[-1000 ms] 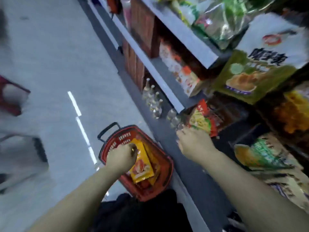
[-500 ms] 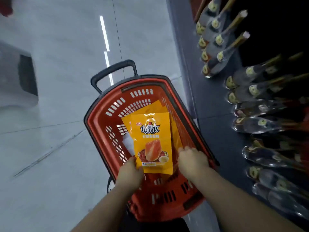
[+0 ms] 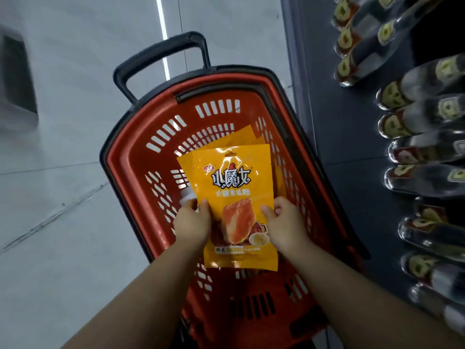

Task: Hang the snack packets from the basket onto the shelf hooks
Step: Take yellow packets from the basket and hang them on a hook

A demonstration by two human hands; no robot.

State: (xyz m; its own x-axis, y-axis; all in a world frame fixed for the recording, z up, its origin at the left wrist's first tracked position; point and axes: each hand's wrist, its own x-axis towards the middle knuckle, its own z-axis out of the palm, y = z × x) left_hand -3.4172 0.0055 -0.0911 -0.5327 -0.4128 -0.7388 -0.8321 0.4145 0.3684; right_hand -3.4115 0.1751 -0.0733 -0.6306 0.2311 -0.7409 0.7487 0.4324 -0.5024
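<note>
Grey shop floor [image 3: 63, 222] underfoot, with a dark shelf base along the right. Over the red basket [image 3: 130, 157], held up flat and face-on: one yellow snack packet [image 3: 236, 197], hang-hole end toward the far side. Gripped at both long edges, left hand [image 3: 192, 224] curled on the left edge with thumb on the front, right hand [image 3: 285, 222] curled on the right edge the same way. Just under and beyond it, more yellow packets [image 3: 245, 134] lying in the basket, partly covered. At the basket's far rim, a black pull handle [image 3: 161, 54]. Off to the right on the shelf base, rows of clear bottles [image 3: 422, 152] with yellow labels, well apart from the packet.

Step in hand, by the look of it: picking a packet out, just lifted free. Hooks not in view from here. Next move likely calls for raising the packet toward the shelving on the right, finding a free hook, and lining the top hole up before sliding on; keeping the packet flat and steady probably matters for that.
</note>
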